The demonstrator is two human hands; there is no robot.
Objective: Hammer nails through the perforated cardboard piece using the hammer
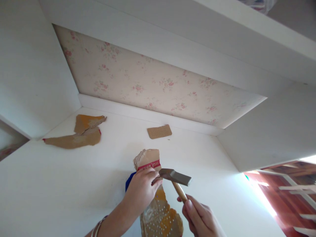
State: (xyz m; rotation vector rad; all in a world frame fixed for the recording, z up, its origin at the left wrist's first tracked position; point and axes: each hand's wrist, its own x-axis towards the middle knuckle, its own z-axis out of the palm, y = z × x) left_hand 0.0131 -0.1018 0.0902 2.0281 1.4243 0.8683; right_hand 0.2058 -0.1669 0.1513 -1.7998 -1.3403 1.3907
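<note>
My left hand (141, 191) is closed in a pinch against a torn brown cardboard piece (158, 214) with a red stripe lying on the white shelf surface (61, 184). What the fingertips pinch is too small to see. A blue object (128, 181) peeks out behind that hand. My right hand (199, 217) grips the wooden handle of a hammer (175, 177). The hammer's metal head hovers just beside my left fingertips, over the cardboard.
Two torn cardboard pieces (79, 135) lie at the back left of the shelf. A small perforated brown piece (159, 131) rests near the floral-papered back panel (153, 85). White side walls close in left and right. A red curtain (271, 194) hangs at the lower right.
</note>
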